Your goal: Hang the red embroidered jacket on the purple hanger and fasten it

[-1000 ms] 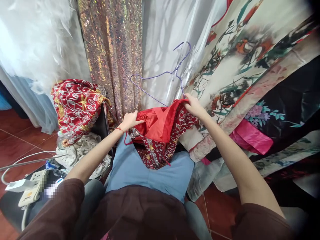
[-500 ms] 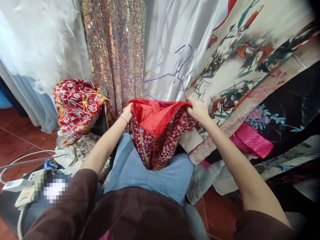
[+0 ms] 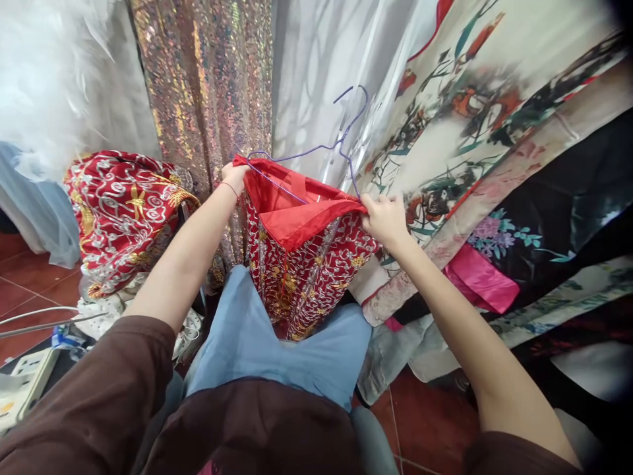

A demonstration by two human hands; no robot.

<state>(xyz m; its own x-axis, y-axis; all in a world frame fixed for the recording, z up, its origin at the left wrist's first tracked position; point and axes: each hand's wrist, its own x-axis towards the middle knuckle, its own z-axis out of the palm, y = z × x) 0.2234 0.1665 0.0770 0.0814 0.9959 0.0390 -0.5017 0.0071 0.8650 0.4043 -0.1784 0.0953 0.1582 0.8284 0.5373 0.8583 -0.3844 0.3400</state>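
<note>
A red garment (image 3: 306,264) with silver and gold embroidery and a plain red lining hangs between my hands, its lower part between my knees. My left hand (image 3: 234,178) is closed on the left end of its top edge. At the right end, my right hand (image 3: 384,218) grips the same edge. A purple wire hanger (image 3: 316,152) stands at the opening, its hook up and its lower wire partly inside the lining. Its right corner is beside my right hand, where the cloth hides the contact.
Another embroidered red cloth (image 3: 128,218) is heaped at the left. Behind hang a sequined fabric (image 3: 208,79), white cloth and floral garments (image 3: 445,132) on the right. A power strip (image 3: 30,382) with cables lies at the lower left.
My left hand has risen and moved left with its end of the garment, so the top edge is stretched and slanted. The red cloth now reaches the hanger's left corner. The view has shifted slightly.
</note>
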